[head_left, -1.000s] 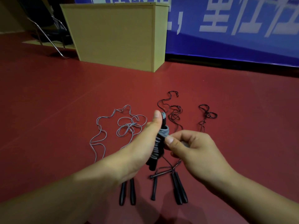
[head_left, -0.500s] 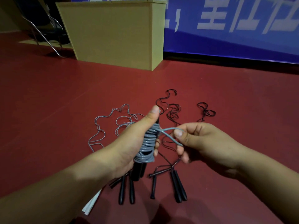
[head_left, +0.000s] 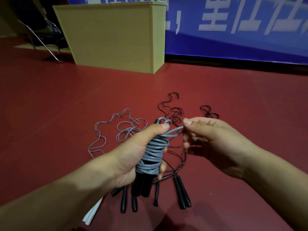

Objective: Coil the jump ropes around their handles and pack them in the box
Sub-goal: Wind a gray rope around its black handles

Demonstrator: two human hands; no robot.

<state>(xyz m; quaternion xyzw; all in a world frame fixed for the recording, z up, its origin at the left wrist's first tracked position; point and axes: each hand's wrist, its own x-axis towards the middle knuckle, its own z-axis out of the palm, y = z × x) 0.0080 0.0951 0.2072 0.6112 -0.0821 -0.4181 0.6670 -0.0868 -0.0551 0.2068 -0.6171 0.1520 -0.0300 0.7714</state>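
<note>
The right hand has risen, apparently pinching the grey rope loop; left hand grip clamps the coiled handles.

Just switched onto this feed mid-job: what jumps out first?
Centre frame, the left hand grips a pair of black handles wound with grey rope, while the right hand pinches the rope's last loop beside it. Behind them on the red floor lie loose ropes, one grey and thin black ones, with more black handles below the hands. A tan box stands farther back, left of centre.
</note>
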